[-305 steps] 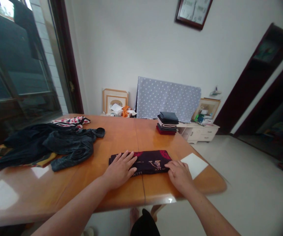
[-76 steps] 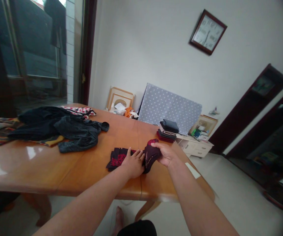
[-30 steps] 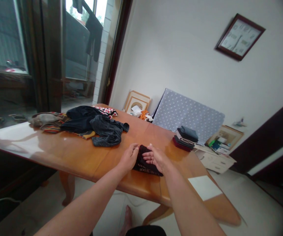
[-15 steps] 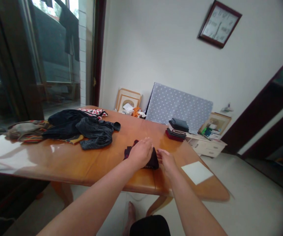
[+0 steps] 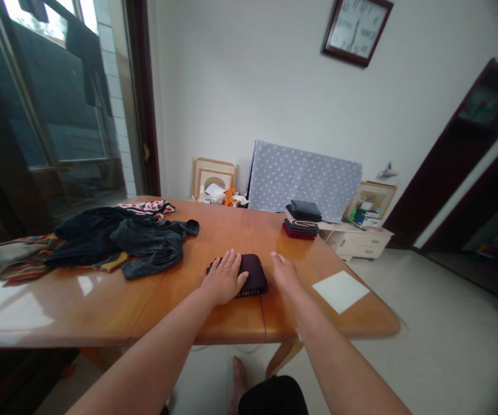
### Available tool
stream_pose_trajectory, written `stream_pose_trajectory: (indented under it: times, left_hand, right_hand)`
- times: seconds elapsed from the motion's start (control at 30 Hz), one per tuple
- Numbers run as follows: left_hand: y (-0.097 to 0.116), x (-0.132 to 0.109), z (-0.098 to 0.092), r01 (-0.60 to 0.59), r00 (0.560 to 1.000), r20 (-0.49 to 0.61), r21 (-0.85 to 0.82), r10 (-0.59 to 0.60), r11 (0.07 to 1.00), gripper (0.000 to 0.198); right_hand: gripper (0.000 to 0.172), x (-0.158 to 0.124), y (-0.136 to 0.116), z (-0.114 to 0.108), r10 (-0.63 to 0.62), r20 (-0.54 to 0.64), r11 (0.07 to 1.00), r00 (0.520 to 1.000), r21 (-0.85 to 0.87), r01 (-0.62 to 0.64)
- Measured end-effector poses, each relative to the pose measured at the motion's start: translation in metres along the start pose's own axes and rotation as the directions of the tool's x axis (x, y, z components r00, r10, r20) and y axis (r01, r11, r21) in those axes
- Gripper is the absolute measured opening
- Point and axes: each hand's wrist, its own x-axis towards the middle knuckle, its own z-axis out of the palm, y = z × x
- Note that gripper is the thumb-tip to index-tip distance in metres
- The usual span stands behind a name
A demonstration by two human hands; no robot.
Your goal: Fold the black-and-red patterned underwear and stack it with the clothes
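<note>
Because flat pressure keeps folds square, the left hand [image 5: 223, 278] rests palm-down, fingers spread, its fingertips on the folded garment [image 5: 253, 274], which lies just left of the right hand's [image 5: 284, 274] closed-together, empty fingers.

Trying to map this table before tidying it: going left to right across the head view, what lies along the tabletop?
striped cloth → dark crumpled jacket → left hand → folded dark cloth → right hand → white sheet
</note>
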Motion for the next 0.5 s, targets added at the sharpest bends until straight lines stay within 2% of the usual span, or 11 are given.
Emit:
stream_pose_trajectory:
  times: [0.13, 0.2, 0.27, 0.33, 0.5]
  left_hand:
    - [-0.001, -0.001, 0.002, 0.004, 1.000, 0.001, 0.032, -0.004, 0.999, 0.070]
    - [-0.002, -0.002, 0.003, 0.015, 1.000, -0.006, 0.045, -0.014, 0.999, 0.070]
    - [-0.002, -0.003, 0.003, 0.038, 0.999, -0.016, 0.055, -0.037, 0.998, 0.071]
    - [-0.002, -0.004, 0.003, 0.056, 0.998, -0.020, 0.064, -0.054, 0.996, 0.073]
    - [-0.002, -0.004, 0.005, 0.061, 0.998, -0.009, 0.070, -0.060, 0.996, 0.075]
  right_hand:
    - [0.050, 0.005, -0.019, 0.032, -0.132, 0.190, 0.968, 0.973, -0.186, 0.168]
    - [0.058, 0.004, -0.021, 0.042, -0.103, 0.322, 0.893, 0.941, -0.388, 0.230]
    - [0.065, 0.001, -0.017, 0.047, -0.012, 0.411, 0.798, 0.912, -0.545, 0.256]
    - [0.068, -0.002, -0.010, 0.047, 0.041, 0.433, 0.768, 0.900, -0.590, 0.249]
    - [0.069, -0.002, 0.008, 0.046, 0.036, 0.418, 0.796, 0.908, -0.560, 0.227]
